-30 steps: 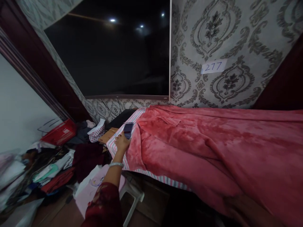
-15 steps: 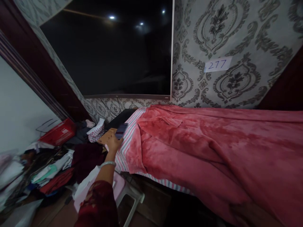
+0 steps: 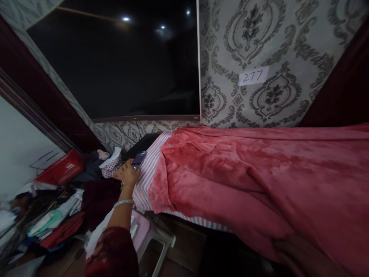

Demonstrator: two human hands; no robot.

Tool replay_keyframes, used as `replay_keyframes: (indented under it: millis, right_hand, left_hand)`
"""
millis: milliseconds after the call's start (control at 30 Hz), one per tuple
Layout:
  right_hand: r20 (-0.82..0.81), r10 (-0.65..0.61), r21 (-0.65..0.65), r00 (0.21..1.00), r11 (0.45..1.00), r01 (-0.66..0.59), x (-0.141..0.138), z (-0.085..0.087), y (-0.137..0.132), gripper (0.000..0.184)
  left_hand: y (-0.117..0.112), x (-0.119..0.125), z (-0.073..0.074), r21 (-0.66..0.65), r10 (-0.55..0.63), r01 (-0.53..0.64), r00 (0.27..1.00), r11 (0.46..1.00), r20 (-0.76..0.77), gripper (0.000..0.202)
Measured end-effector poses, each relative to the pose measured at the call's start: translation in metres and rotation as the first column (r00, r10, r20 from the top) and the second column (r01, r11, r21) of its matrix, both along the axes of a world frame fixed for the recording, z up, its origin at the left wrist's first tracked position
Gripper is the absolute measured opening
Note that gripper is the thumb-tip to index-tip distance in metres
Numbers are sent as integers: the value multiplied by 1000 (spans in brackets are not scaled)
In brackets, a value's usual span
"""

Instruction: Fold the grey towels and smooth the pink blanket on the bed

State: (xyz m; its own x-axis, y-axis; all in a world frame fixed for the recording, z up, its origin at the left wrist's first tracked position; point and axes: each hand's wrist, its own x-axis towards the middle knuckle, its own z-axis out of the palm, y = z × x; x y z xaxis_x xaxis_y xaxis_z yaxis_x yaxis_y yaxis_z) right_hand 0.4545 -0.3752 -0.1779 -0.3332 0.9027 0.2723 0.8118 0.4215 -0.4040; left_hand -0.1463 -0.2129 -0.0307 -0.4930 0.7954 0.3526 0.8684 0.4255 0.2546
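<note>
My left hand [image 3: 130, 175] reaches out to the far end of the table, a pale bangle on its wrist. Its fingers and thumb close around the lower end of a dark phone [image 3: 138, 161], whose far end is pixelated. Under and beside the fingers is a flat tan board or box [image 3: 118, 174]; I cannot tell whether the hand touches it. Right of the phone lies a striped cloth [image 3: 150, 163], partly covered by a rumpled pink-red plush blanket [image 3: 213, 177]. My right hand does not show clearly anywhere; the lower right corner is dark.
A large dark television [image 3: 123, 65] hangs on the patterned wall. Left of the table are a red basket [image 3: 62, 169], a dotted bag [image 3: 112, 166] and heaped clothes [image 3: 57, 223]. A pink and white stool [image 3: 144, 231] stands below my left arm.
The view has turned slightly, so most of the scene sits further left. My left hand stays at the phone, and the phone's tilt looks slightly different. The blanket looks unchanged.
</note>
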Motion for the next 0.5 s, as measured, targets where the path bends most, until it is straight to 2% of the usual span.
replay_keyframes:
  millis: [100, 200, 300, 400, 500]
  right_hand:
    - [-17, -12, -11, 1000, 1000, 11, -5, 2, 0, 21]
    - [-32, -10, -11, 999, 1000, 10, -8, 4, 2, 22]
    - [-36, 4, -14, 999, 1000, -4, -11, 10, 2, 27]
    - [-38, 19, -18, 999, 1000, -19, -13, 17, 0, 29]
    - [-50, 30, -21, 998, 999, -31, -15, 24, -2, 31]
  left_hand:
    - [8, 37, -2, 8, -125, 125, 992, 992, -32, 45]
    - [15, 82, -8, -101, -278, 273, 960, 957, -35, 47]
    - [20, 110, -12, -238, -264, 265, 964, 934, 39, 53]
    - [25, 108, -6, -236, -191, 211, 976, 949, 105, 49]
    - [23, 82, 6, -162, -130, 154, 981, 975, 147, 36]
